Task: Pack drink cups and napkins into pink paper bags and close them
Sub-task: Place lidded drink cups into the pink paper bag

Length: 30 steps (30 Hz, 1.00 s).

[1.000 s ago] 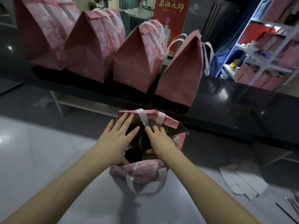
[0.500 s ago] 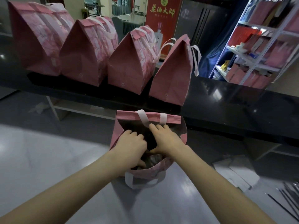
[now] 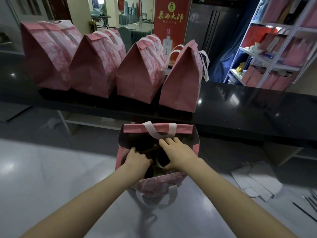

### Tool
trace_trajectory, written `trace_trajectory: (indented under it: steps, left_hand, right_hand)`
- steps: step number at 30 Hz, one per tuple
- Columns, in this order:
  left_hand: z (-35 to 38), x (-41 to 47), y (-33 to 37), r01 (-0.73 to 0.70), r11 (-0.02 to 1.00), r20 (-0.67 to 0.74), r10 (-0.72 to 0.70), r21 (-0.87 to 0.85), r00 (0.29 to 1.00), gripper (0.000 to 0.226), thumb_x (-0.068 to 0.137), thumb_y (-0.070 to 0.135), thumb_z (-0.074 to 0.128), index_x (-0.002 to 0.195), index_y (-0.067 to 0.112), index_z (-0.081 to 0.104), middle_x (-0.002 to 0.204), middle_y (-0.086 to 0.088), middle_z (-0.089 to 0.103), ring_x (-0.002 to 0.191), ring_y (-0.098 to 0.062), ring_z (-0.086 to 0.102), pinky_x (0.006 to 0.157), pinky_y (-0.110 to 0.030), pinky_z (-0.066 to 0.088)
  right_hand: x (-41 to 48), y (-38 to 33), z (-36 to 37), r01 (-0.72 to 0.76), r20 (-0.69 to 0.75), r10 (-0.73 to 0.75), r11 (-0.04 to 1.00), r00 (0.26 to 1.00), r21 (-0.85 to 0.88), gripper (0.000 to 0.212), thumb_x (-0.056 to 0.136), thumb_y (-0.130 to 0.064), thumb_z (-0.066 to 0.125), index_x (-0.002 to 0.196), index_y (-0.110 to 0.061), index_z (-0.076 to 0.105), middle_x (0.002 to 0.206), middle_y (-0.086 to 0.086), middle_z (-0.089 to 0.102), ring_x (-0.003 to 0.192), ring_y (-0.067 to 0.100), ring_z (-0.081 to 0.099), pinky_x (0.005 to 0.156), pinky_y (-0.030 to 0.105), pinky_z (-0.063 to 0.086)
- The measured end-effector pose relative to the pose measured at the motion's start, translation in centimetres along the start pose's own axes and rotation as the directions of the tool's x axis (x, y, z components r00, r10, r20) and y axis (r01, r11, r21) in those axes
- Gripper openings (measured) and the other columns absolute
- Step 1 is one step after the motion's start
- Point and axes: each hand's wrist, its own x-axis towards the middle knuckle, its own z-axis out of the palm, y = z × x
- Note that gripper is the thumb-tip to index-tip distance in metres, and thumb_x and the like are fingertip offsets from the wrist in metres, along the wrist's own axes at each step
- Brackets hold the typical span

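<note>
Low in the middle of the frame, on the glossy grey table (image 3: 51,177), stands the open pink bag (image 3: 159,184), its near handle (image 3: 172,192) flopped toward the viewer and its mouth gaping wide. Both hands are sunk in that mouth. The left hand (image 3: 137,160) has its fingers curled downward into the dark interior, tips hidden, so I cannot tell whether they grip anything. The right hand (image 3: 178,155) lies with its fingers fairly straight and close together, reaching toward the far handle (image 3: 159,133), thumb tucked beside a dark cup (image 3: 162,159) with a pale rim; no clear grip shows. What else lies inside is too dark to name. This looks like the settling step: contents being seated before closing. Next, I judge, the hands must come out, bring the two long rims together and fold the top flat without crushing the cup below. At lower right, flat paper sheets (image 3: 253,182) lie scattered. Farther back, across the middle, runs a black counter (image 3: 257,107) bearing four closed bags (image 3: 139,73) in a row, tops folded. Beyond, a red banner (image 3: 171,23) stands at upper centre and metal shelves (image 3: 281,47) at upper right.
</note>
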Motion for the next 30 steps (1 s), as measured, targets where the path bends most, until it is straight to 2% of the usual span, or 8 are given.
trace_trajectory:
  steps: [6, 13, 15, 18, 21, 24, 30]
  left_hand:
    - [0.7, 0.3, -0.7, 0.066, 0.997, -0.042, -0.067, -0.036, 0.997, 0.031, 0.091, 0.031, 0.055, 0.122, 0.028, 0.059, 0.111, 0.000, 0.065, 0.107, -0.024, 0.060, 0.100, -0.042, 0.030]
    - [0.5, -0.6, -2.3, -0.002, 0.972, -0.074, -0.016, -0.236, 0.997, 0.046, 0.091, 0.034, 0.058, 0.135, 0.031, 0.044, 0.118, 0.000, 0.064, 0.110, -0.025, 0.059, 0.104, -0.042, 0.030]
    - [0.5, -0.7, -2.8, -0.040, 0.952, -0.050, 0.026, -0.303, 0.998, 0.045, 0.092, 0.039, 0.056, 0.134, 0.032, 0.044, 0.124, 0.001, 0.062, 0.116, -0.025, 0.056, 0.107, -0.044, 0.026]
    - [0.5, -0.7, -3.4, -0.081, 0.925, -0.011, 0.083, -0.372, 0.997, 0.042, 0.094, 0.037, 0.053, 0.135, 0.037, 0.042, 0.133, 0.003, 0.058, 0.126, -0.026, 0.049, 0.114, -0.049, 0.011]
    - [0.1, -0.5, -3.7, -0.129, 0.897, 0.003, 0.143, -0.422, 0.990, 0.041, 0.095, 0.032, 0.051, 0.133, 0.043, 0.041, 0.132, 0.005, 0.058, 0.129, -0.026, 0.046, 0.115, -0.055, 0.000]
    - [-0.4, -0.2, -3.9, -0.164, 0.845, 0.017, 0.200, -0.509, 0.980, 0.047, 0.095, 0.028, 0.049, 0.135, 0.049, 0.037, 0.133, 0.008, 0.057, 0.131, -0.023, 0.044, 0.115, -0.056, -0.002]
    - [-0.6, 0.6, -2.9, -0.189, 0.874, 0.002, 0.212, -0.449, 0.977, 0.048, 0.097, 0.025, 0.040, 0.140, 0.044, 0.036, 0.143, 0.004, 0.048, 0.139, -0.023, 0.034, 0.114, -0.057, -0.003]
  right_hand:
    - [-0.6, 0.2, -0.2, 0.004, -0.016, -0.004, 1.000, 1.000, 0.009, 0.083, 0.071, -0.037, 0.078, 0.135, -0.025, 0.027, 0.139, 0.002, 0.041, 0.121, 0.026, 0.040, 0.085, 0.039, 0.052]
    - [-1.5, 0.7, -1.3, 0.023, -0.008, -0.023, 0.999, 1.000, -0.022, 0.087, 0.068, -0.038, 0.081, 0.136, -0.027, 0.027, 0.140, -0.001, 0.040, 0.122, 0.026, 0.041, 0.084, 0.038, 0.052]
    - [-1.9, 1.2, -1.8, 0.030, -0.013, -0.031, 0.999, 0.999, -0.020, 0.084, 0.067, -0.038, 0.082, 0.132, -0.029, 0.029, 0.139, -0.003, 0.042, 0.120, 0.024, 0.042, 0.082, 0.037, 0.052]
    - [-2.3, 1.6, -2.0, 0.032, -0.006, -0.032, 0.999, 0.999, -0.001, 0.078, 0.067, -0.038, 0.082, 0.126, -0.030, 0.032, 0.137, -0.004, 0.045, 0.118, 0.022, 0.043, 0.082, 0.035, 0.050]
    - [-2.4, 1.6, -2.0, 0.041, -0.010, -0.041, 0.999, 0.999, 0.014, 0.077, 0.068, -0.038, 0.082, 0.127, -0.032, 0.033, 0.138, -0.006, 0.045, 0.119, 0.020, 0.042, 0.082, 0.033, 0.048]
    - [-2.2, 1.7, -2.0, 0.046, -0.021, -0.046, 0.999, 0.999, 0.010, 0.078, 0.066, -0.039, 0.082, 0.125, -0.032, 0.031, 0.136, -0.006, 0.045, 0.116, 0.018, 0.041, 0.075, 0.029, 0.045]
    - [-2.1, 2.1, -1.6, 0.033, 0.007, -0.033, 0.999, 0.999, 0.014, 0.078, 0.067, -0.038, 0.081, 0.125, -0.033, 0.031, 0.136, -0.007, 0.045, 0.116, 0.019, 0.040, 0.077, 0.032, 0.048]
